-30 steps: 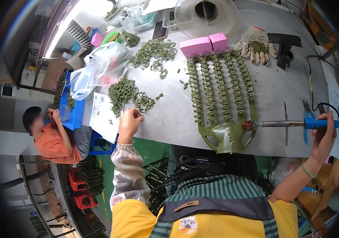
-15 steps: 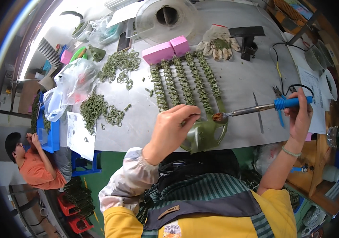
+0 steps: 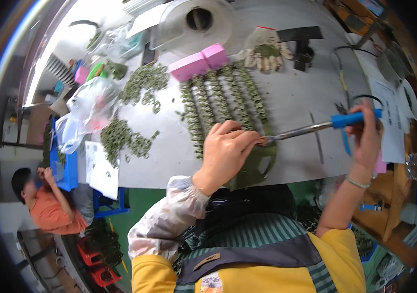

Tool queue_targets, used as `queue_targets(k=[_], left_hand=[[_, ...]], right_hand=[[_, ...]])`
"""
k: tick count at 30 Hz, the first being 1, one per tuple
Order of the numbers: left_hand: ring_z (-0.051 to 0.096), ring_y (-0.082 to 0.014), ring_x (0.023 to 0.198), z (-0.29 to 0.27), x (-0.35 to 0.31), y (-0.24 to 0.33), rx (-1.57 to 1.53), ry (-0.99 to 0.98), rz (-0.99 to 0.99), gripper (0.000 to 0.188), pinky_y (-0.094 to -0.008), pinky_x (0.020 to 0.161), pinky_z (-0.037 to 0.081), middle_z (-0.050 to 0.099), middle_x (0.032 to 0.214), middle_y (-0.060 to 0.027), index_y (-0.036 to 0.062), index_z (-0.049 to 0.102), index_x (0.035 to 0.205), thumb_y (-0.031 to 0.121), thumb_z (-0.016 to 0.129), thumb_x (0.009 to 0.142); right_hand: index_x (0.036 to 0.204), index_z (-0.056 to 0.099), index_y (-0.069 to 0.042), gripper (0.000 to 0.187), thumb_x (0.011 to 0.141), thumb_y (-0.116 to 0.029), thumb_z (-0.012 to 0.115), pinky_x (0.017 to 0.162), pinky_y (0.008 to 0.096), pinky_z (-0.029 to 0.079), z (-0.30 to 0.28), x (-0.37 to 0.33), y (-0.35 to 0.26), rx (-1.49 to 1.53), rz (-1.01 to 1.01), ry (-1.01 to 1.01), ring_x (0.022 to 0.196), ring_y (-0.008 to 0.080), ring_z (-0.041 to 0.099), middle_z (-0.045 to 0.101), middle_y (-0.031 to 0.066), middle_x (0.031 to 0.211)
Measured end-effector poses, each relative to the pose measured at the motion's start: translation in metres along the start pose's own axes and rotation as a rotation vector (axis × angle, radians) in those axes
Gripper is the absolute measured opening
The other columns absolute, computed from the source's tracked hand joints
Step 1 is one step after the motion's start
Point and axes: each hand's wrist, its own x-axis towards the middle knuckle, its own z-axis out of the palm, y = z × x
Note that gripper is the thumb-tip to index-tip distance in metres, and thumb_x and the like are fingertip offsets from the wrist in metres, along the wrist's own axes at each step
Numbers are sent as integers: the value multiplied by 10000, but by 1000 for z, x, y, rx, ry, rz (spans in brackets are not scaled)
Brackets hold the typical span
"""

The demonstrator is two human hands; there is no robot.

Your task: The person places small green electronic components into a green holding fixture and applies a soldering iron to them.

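My right hand (image 3: 367,134) grips the blue handle of a soldering iron (image 3: 311,129), whose metal shaft points left. Its brown, crusted tip lies right at the fingertips of my left hand (image 3: 228,149). That hand is closed in a pinch; what it holds, if anything, is hidden. Beneath the left hand and the tip lies an olive-green piece (image 3: 259,163) with curved openings, partly covered. Several straight rows of small green parts (image 3: 218,100) run away from it, their far ends by pink blocks (image 3: 189,67).
Loose green rings lie in piles (image 3: 142,83) at left, beside a plastic bag (image 3: 93,102) and a paper sheet (image 3: 102,166). Farther back stand a clear round tub (image 3: 169,29), a stained glove (image 3: 265,51) and a black stand (image 3: 303,53). A person in orange (image 3: 54,210) sits at far left.
My left hand has moved right and slightly up, so its fingertips now meet the iron's tip. The iron has shifted slightly left. The whole view has also shifted a little.
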Motion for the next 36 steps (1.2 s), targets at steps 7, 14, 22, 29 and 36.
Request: queue_targets(k=[7,14,22,29,36], left_hand=[[658,-216,843,-30,-3,-22,-317,1,-150,180,-316,723,543,698,892,-79,43,702,1004,62,736,827],[666,-297,871,-132,-114,-126,588,-288,-539,149,-372,775,537,688,944,-102,60,703,934,7,657,802],[637,-327,967,-100,-157,-153,568,-42,-349,201,-394,829,528,657,1070,-129,3,662,1042,41,647,845],[694,-126,723,-100,-100,-129,-95,218,-727,104,-246,655,547,717,856,-89,-23,693,957,67,680,908],[665,-92,769,-58,-1,-20,-538,-57,-483,137,-238,707,548,701,870,-60,-10,643,983,-1,710,863]], right_hand=[[1050,717,-107,225,944,-296,658,494,186,446,-59,13,-1,-102,-169,-57,535,78,574,650,34,897],[1072,720,-130,218,962,-295,629,503,165,435,-65,15,9,-75,-167,-68,541,72,570,647,23,918],[888,696,-65,280,920,-343,684,475,177,438,-58,4,-5,-131,-116,56,507,74,582,664,26,805],[806,677,-36,328,888,-350,721,450,223,435,-31,-8,-21,-18,-47,122,490,93,591,646,33,714],[817,689,-35,326,877,-353,730,469,230,473,-32,-1,-16,-16,-72,129,505,111,614,664,50,739]])
